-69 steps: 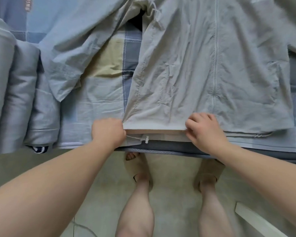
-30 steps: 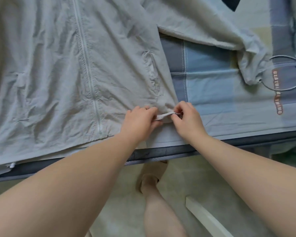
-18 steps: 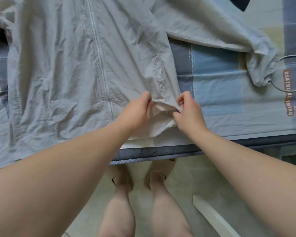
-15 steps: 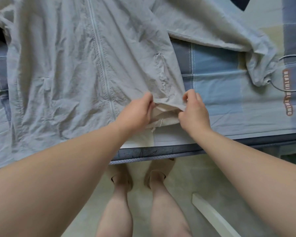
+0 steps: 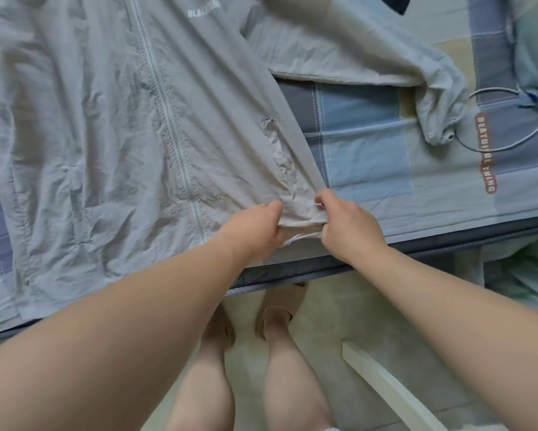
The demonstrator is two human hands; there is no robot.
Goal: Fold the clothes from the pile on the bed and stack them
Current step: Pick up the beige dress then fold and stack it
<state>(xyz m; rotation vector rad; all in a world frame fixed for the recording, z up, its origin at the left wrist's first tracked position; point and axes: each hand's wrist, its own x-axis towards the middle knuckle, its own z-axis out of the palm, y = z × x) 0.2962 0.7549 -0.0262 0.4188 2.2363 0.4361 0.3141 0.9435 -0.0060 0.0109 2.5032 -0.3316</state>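
1. one grey zip jacket point(image 5: 106, 135)
2. two hands: left hand point(image 5: 255, 231) and right hand point(image 5: 348, 228)
3. one checked bed sheet point(image 5: 370, 157)
4. one thin cord point(image 5: 494, 149)
5. two bare legs: one point(image 5: 205, 393), the other point(image 5: 292, 384)
6. one white bar point(image 5: 385, 384) on the floor

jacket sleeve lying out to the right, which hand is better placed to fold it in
Probably the right hand: it grips the jacket hem on the side where the sleeve lies. The left hand would have to cross it.

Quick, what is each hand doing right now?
Left hand: closed, pinching the hem of the grey zip jacket.
Right hand: closed, gripping the same hem beside it.
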